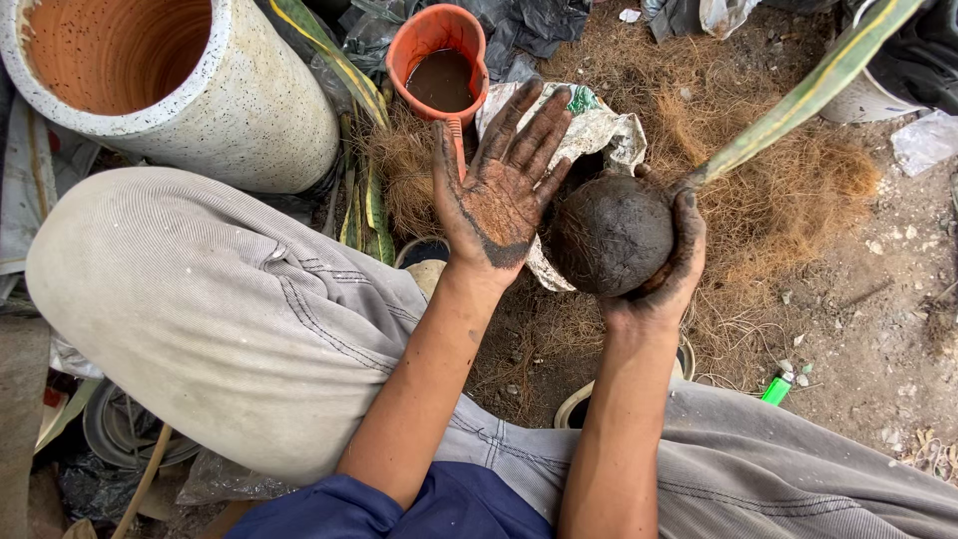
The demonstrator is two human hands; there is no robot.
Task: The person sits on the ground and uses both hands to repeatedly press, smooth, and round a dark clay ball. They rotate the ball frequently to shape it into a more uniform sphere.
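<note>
Head view shows the dark soil ball (611, 235) just right of centre, cupped from beneath and from the right by your right hand (667, 268), with 1 long green-and-yellow leaf (798, 100) rising from its top toward the far right. It looks damp, dense and crumbly, so judge it heavy for its size and soft-skinned: support it underneath with a wide palm, never by the leaf. Your left hand (504, 185) hangs flat, mud-smeared, fingers spread and holding nothing, just left of the ball, above the orange scoop of muddy water (439, 70).
</note>
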